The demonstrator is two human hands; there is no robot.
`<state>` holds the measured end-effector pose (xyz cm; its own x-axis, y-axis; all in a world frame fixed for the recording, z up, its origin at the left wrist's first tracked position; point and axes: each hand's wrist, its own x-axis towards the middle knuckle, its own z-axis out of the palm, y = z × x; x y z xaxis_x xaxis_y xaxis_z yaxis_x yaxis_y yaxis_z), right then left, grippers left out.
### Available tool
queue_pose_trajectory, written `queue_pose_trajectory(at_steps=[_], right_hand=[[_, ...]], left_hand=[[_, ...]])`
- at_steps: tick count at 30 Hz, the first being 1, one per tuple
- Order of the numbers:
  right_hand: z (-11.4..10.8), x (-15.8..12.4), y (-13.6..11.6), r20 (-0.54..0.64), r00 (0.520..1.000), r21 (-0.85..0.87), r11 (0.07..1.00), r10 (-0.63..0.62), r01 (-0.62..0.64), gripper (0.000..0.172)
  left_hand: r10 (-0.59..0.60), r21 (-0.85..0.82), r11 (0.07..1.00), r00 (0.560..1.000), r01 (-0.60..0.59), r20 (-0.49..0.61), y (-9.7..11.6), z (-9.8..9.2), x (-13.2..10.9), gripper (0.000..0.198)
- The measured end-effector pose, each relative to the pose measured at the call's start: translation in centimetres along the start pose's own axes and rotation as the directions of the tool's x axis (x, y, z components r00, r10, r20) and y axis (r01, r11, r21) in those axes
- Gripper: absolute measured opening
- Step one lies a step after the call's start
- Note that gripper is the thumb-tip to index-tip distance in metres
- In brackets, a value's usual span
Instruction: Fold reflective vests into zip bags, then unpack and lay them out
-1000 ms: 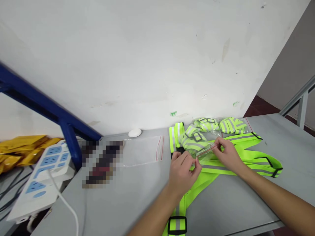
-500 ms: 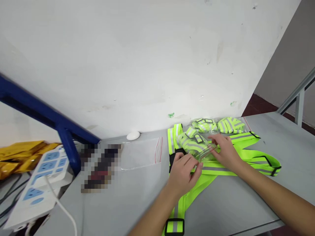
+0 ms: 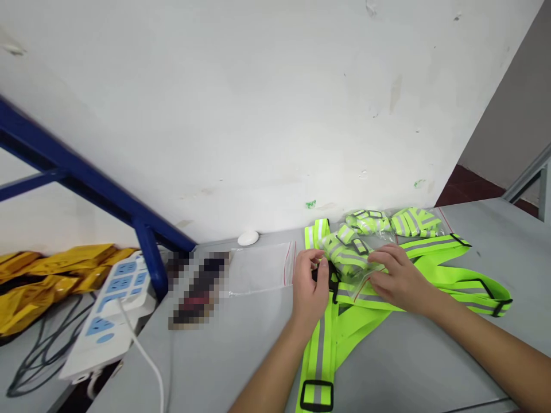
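Note:
A clear zip bag (image 3: 345, 255) holds a bundled neon-green strap with grey reflective stripes and a black buckle. My right hand (image 3: 398, 279) pinches the bag's red-lined mouth between thumb and fingers. Just left of the bag, my left hand (image 3: 310, 287) is curled with thumb and fingertips close together; what they grip, if anything, is hidden. Beneath both hands lies a spread neon-green reflective harness (image 3: 365, 321), its black slide buckle (image 3: 317, 396) near the front. A black plate on the harness shows partly beside my left fingers.
Two more bagged reflective bundles (image 3: 368, 221) (image 3: 415, 222) lie against the wall. A flat clear zip bag (image 3: 260, 268) and a white oval object (image 3: 248, 238) are on the grey table (image 3: 241, 350). A power strip (image 3: 109, 312), yellow packages (image 3: 86, 267) and a blue frame (image 3: 148, 252) stand left.
My left hand has come off the bag's mouth and moved to its left side. My right hand keeps hold of the mouth. The view has shifted slightly left.

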<state>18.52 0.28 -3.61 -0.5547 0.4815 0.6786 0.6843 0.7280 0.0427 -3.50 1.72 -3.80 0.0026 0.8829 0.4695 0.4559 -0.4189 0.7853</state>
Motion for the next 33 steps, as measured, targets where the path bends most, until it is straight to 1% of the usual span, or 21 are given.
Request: queue_pose_trajectory(at_steps=[3,6,8,9,12,16,18,20,23,25,27,28,31,33], right_hand=[[-0.1,0.0,-0.1,0.053,0.997,0.031,0.998,-0.052,0.050,0.015],[-0.2,0.0,-0.1,0.086,0.995,0.055,0.997,-0.059,0.054,0.016],[-0.3,0.0,-0.2,0.109,0.993,0.016,0.999,-0.049,0.047,0.011],[-0.3,0.0,-0.3,0.110,0.994,-0.020,0.999,-0.030,0.032,0.010],[-0.1,0.1,-0.5,0.077,0.995,-0.144,0.988,0.071,-0.059,0.020],[0.6,-0.2,-0.3,0.078,0.976,-0.233,0.956,0.201,-0.178,0.023],[1.0,-0.4,-0.1,0.097,0.968,-0.268,0.943,0.232,-0.199,0.027],[1.4,-0.5,0.1,0.129,0.961,-0.305,0.932,0.244,-0.196,0.031],[1.9,-0.5,0.3,0.166,0.955,-0.341,0.923,0.247,-0.179,0.029],[2.4,-0.2,0.6,0.174,0.956,-0.354,0.921,0.237,-0.163,0.024],[2.8,0.2,1.0,0.176,0.961,-0.367,0.920,0.212,-0.136,0.020],[3.0,0.6,1.2,0.174,0.964,-0.375,0.919,0.199,-0.122,0.021],[3.7,2.0,1.8,0.155,0.974,-0.386,0.918,0.167,-0.096,0.027],[4.3,3.0,2.1,0.140,0.978,-0.369,0.925,0.153,-0.091,0.024]], left_hand=[[-0.015,0.000,1.000,1.000,0.015,-0.020,-0.4,0.1,0.2,0.017],[-0.018,-0.014,1.000,0.999,0.018,-0.029,-0.5,0.2,0.2,0.017],[-0.029,-0.020,0.999,0.999,0.028,-0.030,-0.4,0.3,0.2,0.017],[-0.037,-0.022,0.999,0.999,0.036,-0.031,-0.3,0.3,0.2,0.017],[-0.055,-0.033,0.998,0.998,0.054,-0.031,-0.2,0.3,0.1,0.016],[-0.050,-0.058,0.997,0.999,0.050,0.008,-0.1,0.7,0.0,0.015],[-0.053,-0.052,0.997,0.998,0.056,0.046,-0.1,1.1,-0.1,0.014],[-0.033,-0.006,0.999,0.993,0.034,0.115,-0.1,1.3,-0.2,0.015],[0.040,0.117,0.991,0.967,-0.071,0.253,0.0,1.5,-0.5,0.023],[0.059,0.192,0.974,0.948,-0.123,0.312,0.1,1.5,-0.6,0.027],[0.056,0.234,0.961,0.936,-0.144,0.348,0.1,1.5,-0.7,0.026],[0.057,0.242,0.958,0.930,-0.154,0.362,0.1,1.5,-0.8,0.023],[0.078,0.230,0.956,0.916,-0.181,0.394,0.1,1.5,-0.8,0.016],[0.083,0.214,0.960,0.915,-0.179,0.396,0.1,1.6,-0.8,0.014]])
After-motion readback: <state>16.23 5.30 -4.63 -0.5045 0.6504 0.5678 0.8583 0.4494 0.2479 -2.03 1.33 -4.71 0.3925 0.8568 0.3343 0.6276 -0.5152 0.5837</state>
